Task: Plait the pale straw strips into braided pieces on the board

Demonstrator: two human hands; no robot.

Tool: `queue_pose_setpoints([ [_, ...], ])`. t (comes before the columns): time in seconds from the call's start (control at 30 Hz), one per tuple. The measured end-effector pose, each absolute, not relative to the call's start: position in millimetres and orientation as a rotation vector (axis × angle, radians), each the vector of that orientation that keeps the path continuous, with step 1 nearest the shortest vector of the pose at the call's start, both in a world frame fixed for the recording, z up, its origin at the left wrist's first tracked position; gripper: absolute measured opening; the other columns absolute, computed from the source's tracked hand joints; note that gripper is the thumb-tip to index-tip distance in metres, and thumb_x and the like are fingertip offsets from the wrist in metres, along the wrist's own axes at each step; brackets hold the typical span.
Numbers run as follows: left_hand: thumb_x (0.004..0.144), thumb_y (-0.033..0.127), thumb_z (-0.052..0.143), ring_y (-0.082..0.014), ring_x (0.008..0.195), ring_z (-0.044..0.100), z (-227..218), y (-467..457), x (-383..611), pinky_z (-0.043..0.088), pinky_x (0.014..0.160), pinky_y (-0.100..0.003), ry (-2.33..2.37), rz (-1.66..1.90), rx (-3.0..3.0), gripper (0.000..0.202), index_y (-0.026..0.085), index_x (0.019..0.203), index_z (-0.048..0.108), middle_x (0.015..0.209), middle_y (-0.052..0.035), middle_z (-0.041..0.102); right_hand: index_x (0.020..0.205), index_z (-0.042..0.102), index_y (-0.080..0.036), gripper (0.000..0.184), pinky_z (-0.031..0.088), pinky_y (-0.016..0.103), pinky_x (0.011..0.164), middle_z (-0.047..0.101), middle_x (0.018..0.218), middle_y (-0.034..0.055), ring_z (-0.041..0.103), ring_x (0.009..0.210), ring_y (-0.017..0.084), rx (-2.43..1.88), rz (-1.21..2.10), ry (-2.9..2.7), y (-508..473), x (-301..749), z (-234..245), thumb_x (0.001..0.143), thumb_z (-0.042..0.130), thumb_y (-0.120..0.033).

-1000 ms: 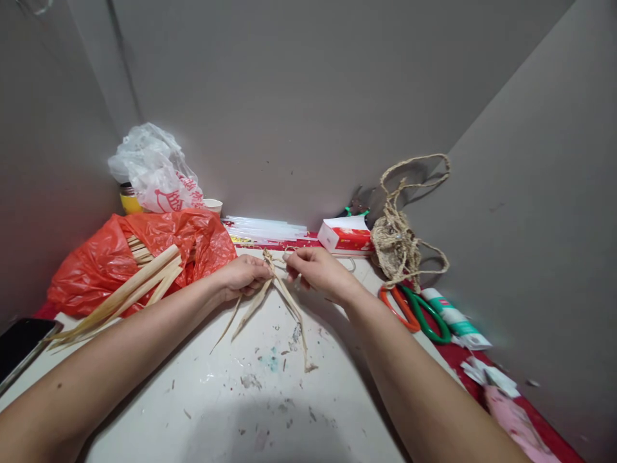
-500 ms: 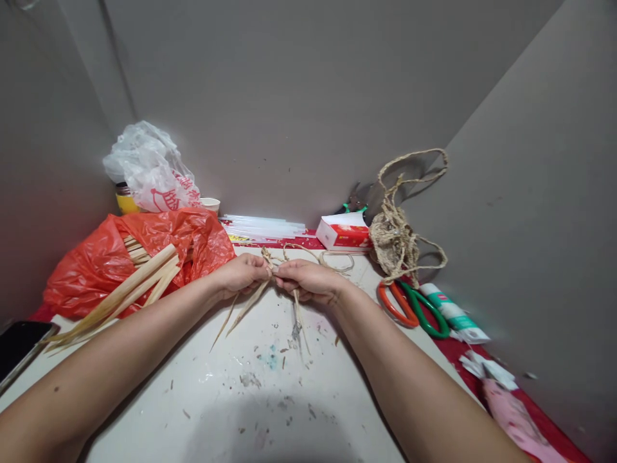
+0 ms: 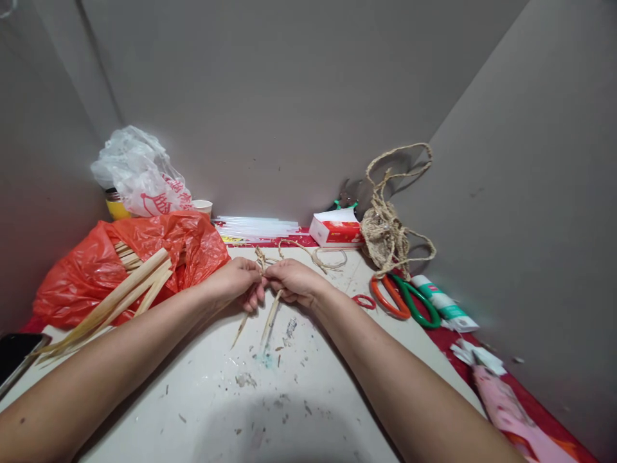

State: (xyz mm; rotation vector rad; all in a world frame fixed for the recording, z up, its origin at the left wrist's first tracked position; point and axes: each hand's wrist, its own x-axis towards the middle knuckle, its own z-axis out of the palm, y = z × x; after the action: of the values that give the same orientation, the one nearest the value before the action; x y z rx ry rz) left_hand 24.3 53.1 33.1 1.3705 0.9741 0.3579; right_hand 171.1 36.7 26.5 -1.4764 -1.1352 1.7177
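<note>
Your left hand [image 3: 240,281] and right hand [image 3: 292,283] pinch the pale, dry straw strips [image 3: 267,301] between closed fingers above the white desk [image 3: 289,399]; light, brittle stuff, so grip near the knotted top.

The desk's [image 3: 202,411] near middle was left open, hemmed by a red bag [image 3: 144,251] leftward and scissors [image 3: 405,299] rightward.

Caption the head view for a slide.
Both hands, left hand and right hand, pinch dried leaf strips over a littered table.
</note>
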Motion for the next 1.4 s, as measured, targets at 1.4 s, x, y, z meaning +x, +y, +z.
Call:
queue_pose_setpoints([
  [1.4, 0.071, 0.029, 0.047, -0.0072, 0.045, 0.032, 16.8, 58.6, 25.8, 0.022, 0.045, -0.021, 1.14, 0.437, 1.737, 0.019, 0.017, 0.056, 0.049, 0.05, 0.0042, 0.041, 0.056, 0.045, -0.016, 0.017, 0.021, 0.02, 0.043, 0.035, 0.049, -0.0063, 0.028, 0.046, 0.006, -1.61, 1.154, -1.915, 35.6, 186.9, 26.6, 0.07, 0.054, -0.022],
])
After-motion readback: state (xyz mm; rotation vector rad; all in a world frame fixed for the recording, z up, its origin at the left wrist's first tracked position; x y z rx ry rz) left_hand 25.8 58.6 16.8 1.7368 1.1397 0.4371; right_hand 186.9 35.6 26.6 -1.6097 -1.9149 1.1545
